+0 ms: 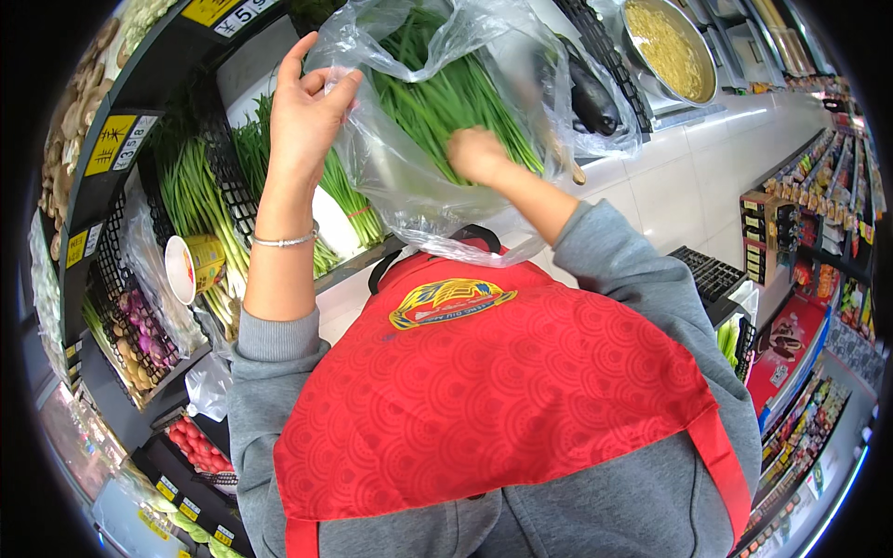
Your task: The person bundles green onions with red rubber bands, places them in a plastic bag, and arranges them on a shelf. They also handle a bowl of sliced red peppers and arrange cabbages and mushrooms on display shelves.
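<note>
My left hand (307,111) pinches the edge of a clear plastic bag (446,230) between thumb and curled fingers, with the index finger raised. A silver bracelet circles that wrist. Long green chives (446,104) lie behind and within the spread bag; how much of the bunch is inside it is hard to tell. Against the leaves rests my right hand (478,155), curled and blurred. Whether its fingers grip the chives or the bag film is hidden. To the right of the chives sits a dark eggplant (589,94) in clear plastic.
Left of the bag are a banded bunch of greens (356,202), green onions (195,188) and a paper cup (192,268). Black mesh dividers (234,181) separate the produce. A metal bowl of yellowish food (670,52) stands upper right. Shelves with price tags (120,143) border the left.
</note>
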Tool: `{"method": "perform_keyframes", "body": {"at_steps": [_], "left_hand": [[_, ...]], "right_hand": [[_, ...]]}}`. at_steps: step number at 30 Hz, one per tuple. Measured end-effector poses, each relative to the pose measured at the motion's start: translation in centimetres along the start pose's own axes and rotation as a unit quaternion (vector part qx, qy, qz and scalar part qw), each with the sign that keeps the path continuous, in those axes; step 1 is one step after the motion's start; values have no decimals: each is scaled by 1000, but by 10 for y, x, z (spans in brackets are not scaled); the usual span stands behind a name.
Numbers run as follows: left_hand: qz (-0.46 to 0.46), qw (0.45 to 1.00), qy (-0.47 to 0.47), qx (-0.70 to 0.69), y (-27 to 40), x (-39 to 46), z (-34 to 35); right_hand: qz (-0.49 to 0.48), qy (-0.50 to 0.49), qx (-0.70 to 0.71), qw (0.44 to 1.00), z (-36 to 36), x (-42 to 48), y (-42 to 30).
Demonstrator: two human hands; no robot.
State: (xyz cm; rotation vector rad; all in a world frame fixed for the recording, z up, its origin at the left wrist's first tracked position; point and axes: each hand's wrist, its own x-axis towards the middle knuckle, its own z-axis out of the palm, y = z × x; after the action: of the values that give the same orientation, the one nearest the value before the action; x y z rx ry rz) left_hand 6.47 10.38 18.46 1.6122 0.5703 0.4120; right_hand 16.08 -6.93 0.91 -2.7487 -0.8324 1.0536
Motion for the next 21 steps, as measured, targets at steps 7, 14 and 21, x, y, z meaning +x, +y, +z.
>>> {"method": "perform_keyframes", "body": {"at_steps": [7,14,21], "left_hand": [[-4,1000,-10,20,2,-1,-3],[1,999,19,27,11,-10,-8],[77,994,62,45,0,-19,-18]], "right_hand": [[-291,-20,287,913,-13,-38,-42],[-163,180,240,940,-39,-36,39],[-177,81,310,931,-111,-110,47]]}}
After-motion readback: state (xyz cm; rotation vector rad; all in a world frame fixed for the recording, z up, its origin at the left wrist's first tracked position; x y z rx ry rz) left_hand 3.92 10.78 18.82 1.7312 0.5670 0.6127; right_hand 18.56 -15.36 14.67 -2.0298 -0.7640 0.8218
